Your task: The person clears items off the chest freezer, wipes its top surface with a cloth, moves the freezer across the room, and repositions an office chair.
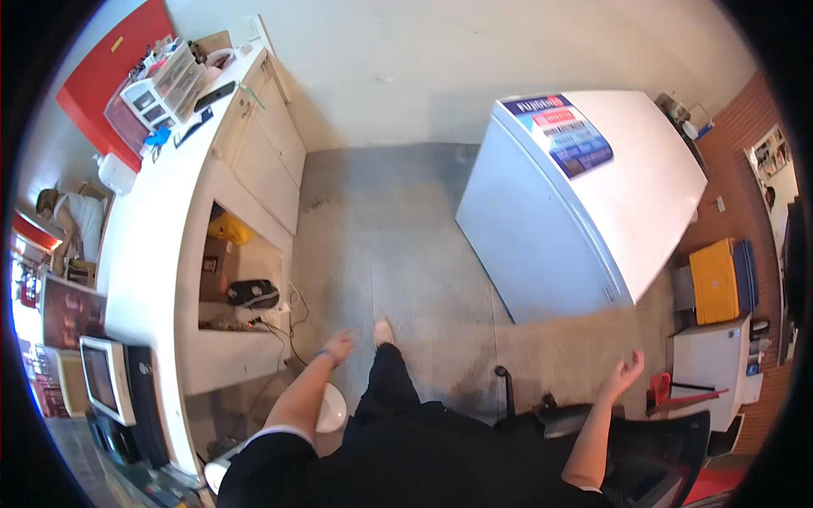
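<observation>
My left hand (340, 347) hangs over the floor near the counter, its fingers loosely bent and nothing visible in it. A dark band circles that wrist. My right hand (625, 375) is held out to the right, fingers apart, with nothing in it. Ahead of it stands a white chest freezer (542, 220), lid down, a blue and red label sheet (563, 135) on its top. Neither hand touches it. Beside my left forearm is a round white object (332, 408), partly hidden by the arm.
Along the left runs a white counter (161, 220) bearing a plastic drawer unit (165, 89). Its open compartment holds a black pouch (253, 294); cables (294, 317) trail to the floor. A black chair (660, 449) is behind my right arm. A person (78, 220) is at far left.
</observation>
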`<move>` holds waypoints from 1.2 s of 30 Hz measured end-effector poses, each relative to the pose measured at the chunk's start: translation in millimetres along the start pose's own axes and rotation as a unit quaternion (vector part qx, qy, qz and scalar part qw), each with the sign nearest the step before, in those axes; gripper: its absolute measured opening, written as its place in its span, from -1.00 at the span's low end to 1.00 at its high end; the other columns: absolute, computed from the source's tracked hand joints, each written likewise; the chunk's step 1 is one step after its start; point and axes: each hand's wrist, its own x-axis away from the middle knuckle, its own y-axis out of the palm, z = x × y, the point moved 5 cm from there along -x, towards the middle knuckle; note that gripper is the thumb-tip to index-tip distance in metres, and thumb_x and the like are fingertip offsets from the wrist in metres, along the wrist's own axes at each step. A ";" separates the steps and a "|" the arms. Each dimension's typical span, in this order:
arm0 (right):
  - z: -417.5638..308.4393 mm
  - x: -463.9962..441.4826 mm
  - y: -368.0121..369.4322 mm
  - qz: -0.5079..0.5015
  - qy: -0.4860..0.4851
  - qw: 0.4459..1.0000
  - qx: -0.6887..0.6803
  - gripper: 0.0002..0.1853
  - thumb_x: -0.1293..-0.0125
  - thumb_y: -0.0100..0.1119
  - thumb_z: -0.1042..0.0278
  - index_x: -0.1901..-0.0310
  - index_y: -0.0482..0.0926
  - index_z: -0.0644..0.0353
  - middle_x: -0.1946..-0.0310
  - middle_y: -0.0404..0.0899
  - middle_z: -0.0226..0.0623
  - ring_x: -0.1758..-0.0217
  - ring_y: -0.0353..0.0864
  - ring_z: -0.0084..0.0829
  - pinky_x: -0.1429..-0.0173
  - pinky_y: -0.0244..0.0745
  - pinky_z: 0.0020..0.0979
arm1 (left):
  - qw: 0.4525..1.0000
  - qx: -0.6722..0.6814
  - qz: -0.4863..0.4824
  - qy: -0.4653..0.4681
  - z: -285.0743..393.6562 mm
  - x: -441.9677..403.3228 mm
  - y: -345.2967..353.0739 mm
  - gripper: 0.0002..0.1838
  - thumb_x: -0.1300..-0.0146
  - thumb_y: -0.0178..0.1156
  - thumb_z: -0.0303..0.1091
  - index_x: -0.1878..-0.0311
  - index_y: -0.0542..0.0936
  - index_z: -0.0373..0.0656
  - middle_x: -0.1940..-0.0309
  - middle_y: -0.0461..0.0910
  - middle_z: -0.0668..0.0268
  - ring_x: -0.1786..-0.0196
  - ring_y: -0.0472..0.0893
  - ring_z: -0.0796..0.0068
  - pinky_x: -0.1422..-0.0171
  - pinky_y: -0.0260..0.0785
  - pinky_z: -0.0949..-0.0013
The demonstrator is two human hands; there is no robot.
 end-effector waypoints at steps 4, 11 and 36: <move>-92.1 -1.5 163.6 -0.218 -0.121 0.965 0.081 -0.70 0.05 0.03 0.56 0.18 0.38 0.22 0.07 0.31 -0.21 -0.02 0.29 -0.32 -0.06 0.19 -0.35 | 0.982 -0.012 0.188 -0.035 -84.7 -16.3 -191.1 -0.56 0.04 0.05 -0.36 0.01 0.35 -0.24 0.17 0.45 0.18 0.08 0.42 0.34 0.01 0.23 0.36; -101.4 36.1 337.1 -0.572 0.088 0.815 0.044 -0.72 0.00 0.12 0.39 0.18 0.42 0.18 0.40 0.50 -0.29 0.37 0.47 -0.44 0.29 0.39 -0.45 | 0.937 0.214 0.266 -0.070 33.6 -30.8 -310.5 -0.73 0.00 0.08 -0.41 0.16 0.38 -0.08 0.51 0.41 0.43 0.60 0.34 0.63 0.60 0.20 0.55; -232.6 -366.9 610.2 -0.066 0.114 0.962 0.239 -0.77 0.03 0.10 0.40 0.28 0.45 0.24 0.29 0.42 -0.13 0.15 0.39 -0.16 0.06 0.27 -0.30 | 0.865 -0.365 -0.273 -0.210 551.0 -587.9 -296.8 -0.67 -0.18 -0.15 -0.36 -0.03 0.31 -0.09 0.13 0.44 0.36 0.14 0.46 0.45 0.12 0.29 0.28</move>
